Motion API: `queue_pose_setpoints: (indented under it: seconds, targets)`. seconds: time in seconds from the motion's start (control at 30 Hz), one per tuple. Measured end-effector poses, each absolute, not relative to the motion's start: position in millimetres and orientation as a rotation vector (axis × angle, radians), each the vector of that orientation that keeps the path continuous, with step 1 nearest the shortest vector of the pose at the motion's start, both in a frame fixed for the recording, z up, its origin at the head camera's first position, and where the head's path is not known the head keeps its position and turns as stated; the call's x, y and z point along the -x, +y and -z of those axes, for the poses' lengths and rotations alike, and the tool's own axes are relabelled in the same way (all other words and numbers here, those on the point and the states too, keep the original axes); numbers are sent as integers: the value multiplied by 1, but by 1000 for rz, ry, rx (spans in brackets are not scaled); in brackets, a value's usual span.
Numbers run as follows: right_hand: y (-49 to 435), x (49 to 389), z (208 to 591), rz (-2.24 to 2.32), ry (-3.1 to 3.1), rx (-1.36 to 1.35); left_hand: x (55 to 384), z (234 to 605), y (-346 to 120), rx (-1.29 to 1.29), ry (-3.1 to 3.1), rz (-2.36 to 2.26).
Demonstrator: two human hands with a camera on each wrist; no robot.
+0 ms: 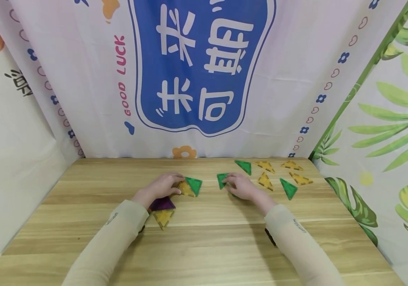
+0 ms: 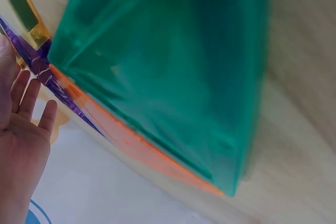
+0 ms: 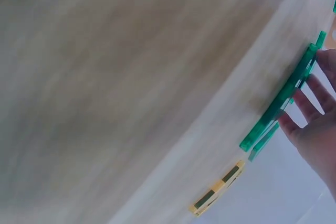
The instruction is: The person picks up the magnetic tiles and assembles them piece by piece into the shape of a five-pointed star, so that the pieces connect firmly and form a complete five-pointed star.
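In the head view my left hand (image 1: 161, 186) holds the edge of a yellow triangular magnetic tile (image 1: 186, 189) between thumb and index finger. A green triangular tile (image 1: 194, 184) lies along its slanted side. My right hand (image 1: 241, 186) grips a green triangular tile (image 1: 221, 180) at its right side; another bit of green shows under the palm. Below my left wrist sit a purple tile (image 1: 163, 203) and a yellow triangle (image 1: 163, 217). The left wrist view has a big green tile (image 2: 157, 77) up close, with an orange tile (image 2: 139, 148) along its edge.
Loose tiles lie at the back right: a green triangle (image 1: 244, 167), a second green one (image 1: 289, 188), and several yellow ones, such as the yellow triangle (image 1: 265, 181). A printed cloth (image 1: 196, 147) hangs behind the wooden table (image 1: 204, 254).
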State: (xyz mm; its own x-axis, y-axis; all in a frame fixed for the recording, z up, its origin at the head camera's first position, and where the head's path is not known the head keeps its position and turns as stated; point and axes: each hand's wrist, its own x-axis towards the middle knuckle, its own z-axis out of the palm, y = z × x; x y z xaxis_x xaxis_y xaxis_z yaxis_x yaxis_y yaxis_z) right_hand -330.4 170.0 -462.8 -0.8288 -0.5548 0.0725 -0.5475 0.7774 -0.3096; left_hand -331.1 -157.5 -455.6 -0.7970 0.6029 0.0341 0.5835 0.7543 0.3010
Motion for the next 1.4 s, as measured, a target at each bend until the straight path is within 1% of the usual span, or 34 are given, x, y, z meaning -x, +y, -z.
queue_pose_setpoints:
  seconds: [0.27,0.67,1.0,1.4]
  targets:
    - [174,316,458,495,2809,972,333,457,-157,-924,2882,-464]
    - [170,296,453,467,2724,1219,336,458,-154,-869,2877,-434]
    - [160,278,451,455,2577,1282,337,458,-153,-878,2900,-458]
    - [146,278,454,382,2523,1359,340,456,-153,-865,2895,-482]
